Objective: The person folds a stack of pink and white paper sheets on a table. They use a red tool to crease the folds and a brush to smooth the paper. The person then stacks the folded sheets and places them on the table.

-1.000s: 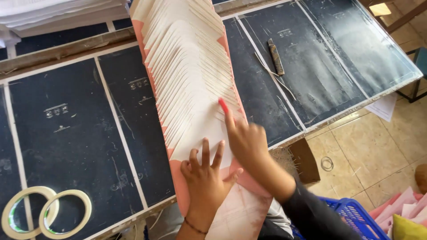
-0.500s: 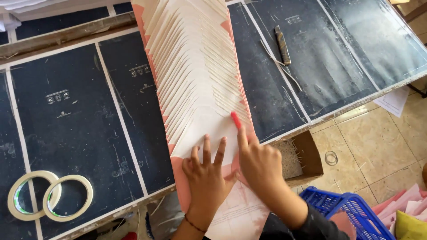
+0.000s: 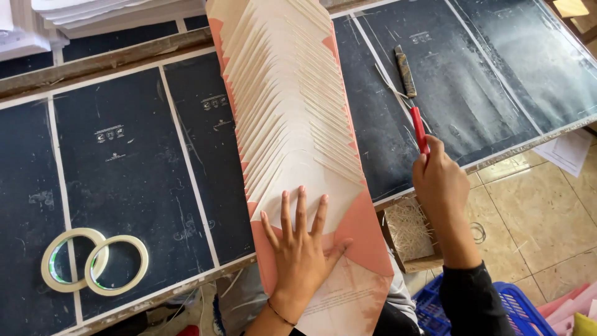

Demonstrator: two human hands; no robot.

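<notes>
I see the left hand [image 3: 300, 249] spread flat on the fanned paper stack [image 3: 292, 106], long axis running away; right hand [image 3: 438, 180] pinches a red tool [image 3: 418, 129] pointing away.

Bright, even daylight, strongest from the far right; a pale sheen washes the dark mats [image 3: 497, 81] there; the fanned paper [image 3: 292, 106] is bright but not blown out; soft shadow sits under the left hand [image 3: 301, 252]; focus sharp throughout; slight stretching toward the edges.
</notes>
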